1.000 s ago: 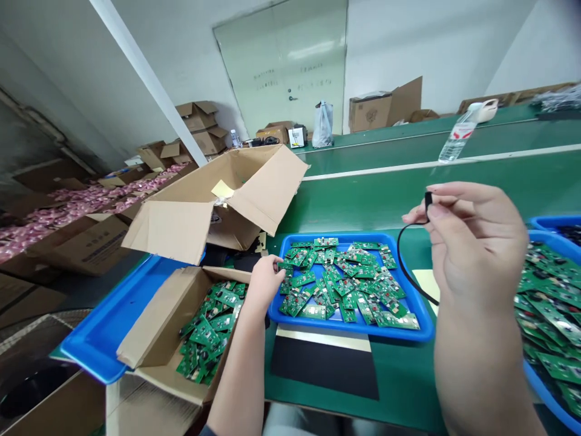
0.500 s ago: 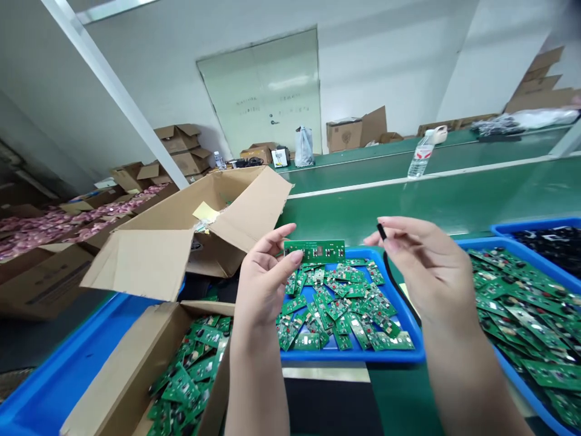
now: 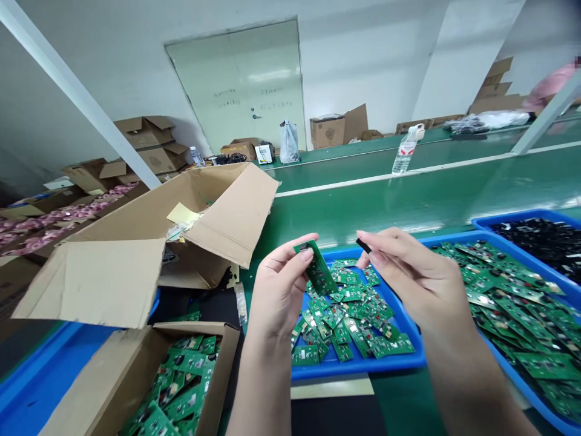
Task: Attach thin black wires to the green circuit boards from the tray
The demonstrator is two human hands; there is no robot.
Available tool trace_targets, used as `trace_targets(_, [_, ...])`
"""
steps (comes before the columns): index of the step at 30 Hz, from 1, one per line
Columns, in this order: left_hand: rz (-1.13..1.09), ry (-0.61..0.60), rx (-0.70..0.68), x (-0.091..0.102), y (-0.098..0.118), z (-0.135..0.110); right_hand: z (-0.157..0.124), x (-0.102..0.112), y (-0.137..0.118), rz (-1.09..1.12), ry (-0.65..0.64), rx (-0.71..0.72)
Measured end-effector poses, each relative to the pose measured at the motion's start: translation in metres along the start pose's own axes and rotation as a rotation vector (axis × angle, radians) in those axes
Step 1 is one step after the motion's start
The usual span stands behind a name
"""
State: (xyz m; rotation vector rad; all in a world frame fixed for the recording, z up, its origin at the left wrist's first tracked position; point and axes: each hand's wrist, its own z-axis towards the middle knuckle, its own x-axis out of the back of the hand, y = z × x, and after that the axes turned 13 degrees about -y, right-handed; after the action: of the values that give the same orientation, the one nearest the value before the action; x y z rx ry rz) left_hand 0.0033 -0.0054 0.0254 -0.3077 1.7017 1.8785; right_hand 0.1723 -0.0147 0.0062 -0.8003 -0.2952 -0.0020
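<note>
Between thumb and fingers, my left hand pinches one end of a green circuit board, which tilts down to the right. My right hand is closed on a small black rectangular piece, held at the fingertips a short gap to the right of the board. Below both hands lies a blue tray holding many loose green circuit boards. What the black piece is exactly, I cannot make out.
Left, a cardboard box holds more boards; behind it stands a large open carton. At right are a blue tray of boards and a tray of black parts. A water bottle stands farther back. Someone's pink sleeve shows far right.
The board in my left hand has turned from level to steeply tilted. My right hand has moved a little left and down with the black piece. The view has shifted to the right.
</note>
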Motion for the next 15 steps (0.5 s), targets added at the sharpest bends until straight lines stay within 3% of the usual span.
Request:
trace_targets(7, [0.124,-0.05,-0.056,-0.006,-0.015,0.002,-0.001,-0.004,0.007,0.019,-0.04,-0.045])
trace_targets(15, [0.184,-0.047,-0.171,-0.007,-0.008,-0.002,-0.004,-0.003,0.003,-0.054,-0.164,-0.06])
